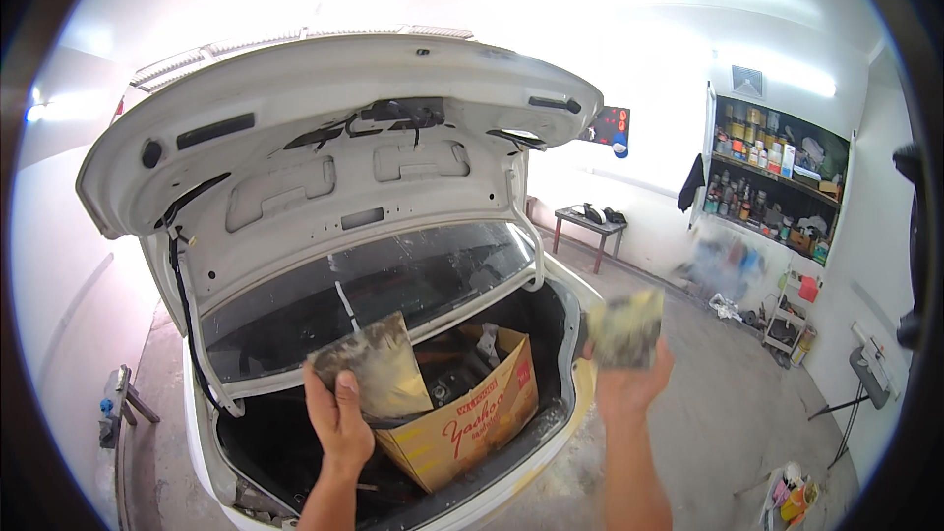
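A cardboard box [457, 442] with yellow stripes and red print sits tilted in the open trunk of a white car, dark parts inside it. At the box's left side, my left hand [341, 423] is closed on the edge of a stained grey-and-yellow flat panel [379, 369], thumb on its face. It looks like a box flap; whether it is joined to the box I cannot tell. Right of the trunk opening, my right hand [634, 383] is raised and closed on a squarish yellow-and-grey pad [627, 329], blurred by motion.
The raised trunk lid [344, 172] arches over the box. The trunk rim [565, 403] curves along its right side. Farther off are a small table [590, 226], shelves of cans and bottles [777, 162], a folding chair [867, 374] and a bin of odds and ends [792, 501].
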Demonstrator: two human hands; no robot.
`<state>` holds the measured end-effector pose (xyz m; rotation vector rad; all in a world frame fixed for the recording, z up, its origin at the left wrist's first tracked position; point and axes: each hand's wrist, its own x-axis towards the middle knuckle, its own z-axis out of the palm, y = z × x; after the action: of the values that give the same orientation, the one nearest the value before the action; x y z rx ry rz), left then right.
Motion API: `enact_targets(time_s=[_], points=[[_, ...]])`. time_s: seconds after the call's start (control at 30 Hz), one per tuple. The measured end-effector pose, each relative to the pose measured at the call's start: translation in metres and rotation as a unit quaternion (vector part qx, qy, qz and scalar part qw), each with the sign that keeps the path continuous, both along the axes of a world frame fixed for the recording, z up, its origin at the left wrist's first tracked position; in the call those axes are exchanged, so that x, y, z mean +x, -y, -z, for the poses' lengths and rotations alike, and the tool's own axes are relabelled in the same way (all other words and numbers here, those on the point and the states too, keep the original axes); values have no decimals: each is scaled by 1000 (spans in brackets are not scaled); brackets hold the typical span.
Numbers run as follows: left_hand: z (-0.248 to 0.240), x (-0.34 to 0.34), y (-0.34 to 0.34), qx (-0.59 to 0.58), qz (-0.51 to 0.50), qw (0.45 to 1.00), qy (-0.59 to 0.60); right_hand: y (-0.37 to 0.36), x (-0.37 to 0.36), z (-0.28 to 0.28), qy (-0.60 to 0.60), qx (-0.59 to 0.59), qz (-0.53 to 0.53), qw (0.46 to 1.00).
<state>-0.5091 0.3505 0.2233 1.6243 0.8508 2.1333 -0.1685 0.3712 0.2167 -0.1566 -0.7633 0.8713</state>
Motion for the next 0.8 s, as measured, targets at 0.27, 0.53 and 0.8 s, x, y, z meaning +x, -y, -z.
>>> enact_targets(time_s=[0.27,0.53,0.8], points=[[-148,-25,-30,124,-288,944,-103,-175,-44,-235,434,157,579,673],[-324,-28,-68,109,-308,920,-217,-248,-71,-274,442,127,597,657],[-309,48,-117,115,-442,766,-453,-265,-70,-275,410,151,601,669]])
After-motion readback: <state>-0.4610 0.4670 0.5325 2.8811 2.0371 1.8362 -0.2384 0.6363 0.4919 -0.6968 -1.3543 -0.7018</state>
